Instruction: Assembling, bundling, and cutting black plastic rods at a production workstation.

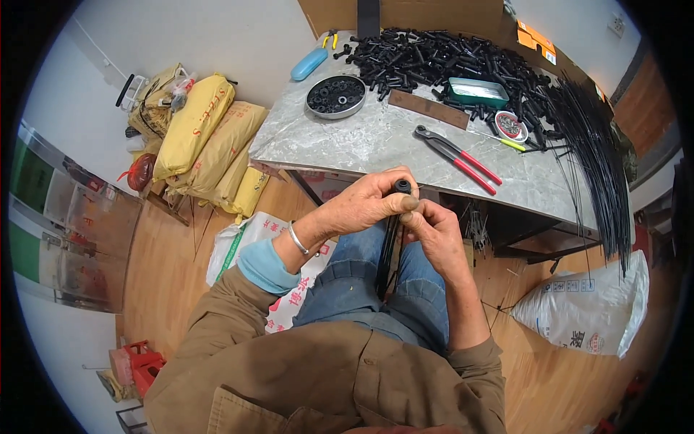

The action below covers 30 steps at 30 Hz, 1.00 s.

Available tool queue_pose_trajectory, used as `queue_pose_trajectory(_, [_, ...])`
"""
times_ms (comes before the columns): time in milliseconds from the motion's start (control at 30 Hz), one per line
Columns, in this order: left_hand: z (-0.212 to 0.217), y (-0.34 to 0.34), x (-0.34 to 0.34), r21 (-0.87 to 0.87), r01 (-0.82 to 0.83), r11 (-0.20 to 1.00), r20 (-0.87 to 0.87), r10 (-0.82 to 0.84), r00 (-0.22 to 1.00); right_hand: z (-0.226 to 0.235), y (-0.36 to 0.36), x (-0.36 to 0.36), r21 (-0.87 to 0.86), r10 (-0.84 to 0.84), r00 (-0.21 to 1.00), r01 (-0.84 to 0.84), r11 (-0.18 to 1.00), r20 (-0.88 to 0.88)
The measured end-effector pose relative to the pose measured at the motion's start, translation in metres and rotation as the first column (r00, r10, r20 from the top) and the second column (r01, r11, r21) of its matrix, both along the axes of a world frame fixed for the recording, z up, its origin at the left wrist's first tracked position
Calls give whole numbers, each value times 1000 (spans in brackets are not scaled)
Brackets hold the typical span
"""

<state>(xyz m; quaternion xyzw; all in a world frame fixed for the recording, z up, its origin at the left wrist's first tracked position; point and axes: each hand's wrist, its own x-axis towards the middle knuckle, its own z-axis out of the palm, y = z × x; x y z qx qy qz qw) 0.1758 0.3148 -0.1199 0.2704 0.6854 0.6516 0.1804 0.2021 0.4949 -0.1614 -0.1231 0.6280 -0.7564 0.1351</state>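
My left hand [367, 201] is closed round a small black cylindrical part [402, 186], whose round hollow end faces up between thumb and fingers. My right hand [438, 233] is held against it, thumb and fingertips pinched together just below the left thumb. What the right fingertips grip is hidden. Thin black rods [388, 254] hang below the hands, between my knees. Just beyond the hands is the front edge of a grey marbled table [361, 148]. Red-handled pliers [459, 160] lie on it to the right.
A heap of black tubular parts [426, 58] covers the table's back. Nearby are a round tin of black rings [336, 114], a green tray [477, 103], a rusty metal bar [428, 109] and a bundle of black rods [603, 166]. Stacked sacks [191, 134] stand left, a white sack [589, 307] right.
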Motion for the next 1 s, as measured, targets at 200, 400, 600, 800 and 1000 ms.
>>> queue_pose_trajectory(200, [-13, 6, 6, 346, -139, 928, 143, 94, 985, 12, 13, -5, 163, -215, 969, 234, 958, -125])
queue_pose_trajectory(400, [-25, 17, 17, 363, -299, 883, 274, 206, 939, 42, -7, -14, 219, -234, 874, 351, 910, -426])
queue_pose_trajectory(600, [-26, 20, 21, 314, -378, 871, 227, 318, 920, 31, -14, -14, 301, -178, 825, 383, 873, -537])
queue_pose_trajectory(800, [-37, 21, 20, 332, -387, 860, 203, 336, 920, 15, -37, 0, 25, -441, 840, 472, 881, -317])
queue_pose_trajectory(1000, [-38, 21, 25, 295, -422, 857, 152, 394, 906, 22, -33, -12, 192, -331, 544, 695, 693, -771])
